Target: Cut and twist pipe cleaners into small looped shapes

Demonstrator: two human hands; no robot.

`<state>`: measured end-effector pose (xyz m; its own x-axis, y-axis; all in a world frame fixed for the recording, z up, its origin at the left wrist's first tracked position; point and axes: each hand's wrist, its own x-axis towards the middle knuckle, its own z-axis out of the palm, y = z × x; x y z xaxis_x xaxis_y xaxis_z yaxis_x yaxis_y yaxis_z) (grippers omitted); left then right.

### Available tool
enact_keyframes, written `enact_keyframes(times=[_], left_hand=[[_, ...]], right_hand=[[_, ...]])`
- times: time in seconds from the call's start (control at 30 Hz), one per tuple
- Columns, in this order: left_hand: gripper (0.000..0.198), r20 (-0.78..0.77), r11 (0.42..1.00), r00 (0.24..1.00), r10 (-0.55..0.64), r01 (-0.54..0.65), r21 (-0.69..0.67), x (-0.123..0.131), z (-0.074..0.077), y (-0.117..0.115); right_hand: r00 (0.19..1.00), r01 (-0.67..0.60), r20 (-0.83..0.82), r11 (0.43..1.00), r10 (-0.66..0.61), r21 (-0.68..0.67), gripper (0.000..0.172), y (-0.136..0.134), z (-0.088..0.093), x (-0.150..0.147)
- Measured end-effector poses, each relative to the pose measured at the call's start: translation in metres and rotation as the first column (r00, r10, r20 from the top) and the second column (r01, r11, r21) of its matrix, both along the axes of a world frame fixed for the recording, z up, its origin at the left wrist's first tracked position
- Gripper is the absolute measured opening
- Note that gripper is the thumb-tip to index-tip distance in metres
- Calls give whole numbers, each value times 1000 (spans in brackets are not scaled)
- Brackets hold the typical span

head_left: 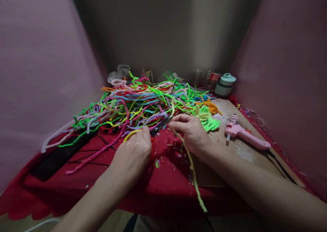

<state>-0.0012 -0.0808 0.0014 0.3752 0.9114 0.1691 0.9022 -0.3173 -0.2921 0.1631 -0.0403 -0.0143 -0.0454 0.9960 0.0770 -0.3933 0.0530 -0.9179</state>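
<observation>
My left hand (136,147) is wrapped round the handles of a pair of scissors (160,126), one handle yellow and one red, with dark blades pointing up and right. Between thumb and fingers, my right hand (190,131) pinches a pale yellow pipe cleaner (192,167). One end rises past my fingertips and the long end hangs over the table's front edge. The blade tips meet the pipe cleaner beside my right fingertips; whether the blades are parted I cannot make out. Just beyond my right hand lie green and yellow looped petals (208,118).
A large tangled heap of coloured pipe cleaners (143,99) covers the back of the red tablecloth (102,177). At right, a pink glue gun (245,135) rests on a board (240,157). Behind it stands a light blue-lidded container (225,84). A black strip (63,153) lies at left.
</observation>
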Motion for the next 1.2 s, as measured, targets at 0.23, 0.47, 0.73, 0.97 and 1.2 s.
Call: enact_keyframes(times=[0.23,0.47,0.73,0.97,1.2], left_hand=[[34,-33,998,999,-17,19,61,-3,-7,3],[30,-54,999,999,-4,2,-43,2,-8,4],[30,-63,999,998,22,-24,-34,10,-1,6],[26,59,997,998,22,-17,-75,5,-5,12],[24,907,983,415,70,125,-134,4,4,30]], right_hand=[[1000,-12,-13,999,11,-34,7,-2,3,-1],[1000,-17,-17,993,15,-120,9,4,-1,1],[997,22,80,998,-17,-63,10,3,0,1],[996,-80,20,986,83,-145,8,-2,-1,-5],[978,-202,-87,959,188,-201,17,0,-2,0]])
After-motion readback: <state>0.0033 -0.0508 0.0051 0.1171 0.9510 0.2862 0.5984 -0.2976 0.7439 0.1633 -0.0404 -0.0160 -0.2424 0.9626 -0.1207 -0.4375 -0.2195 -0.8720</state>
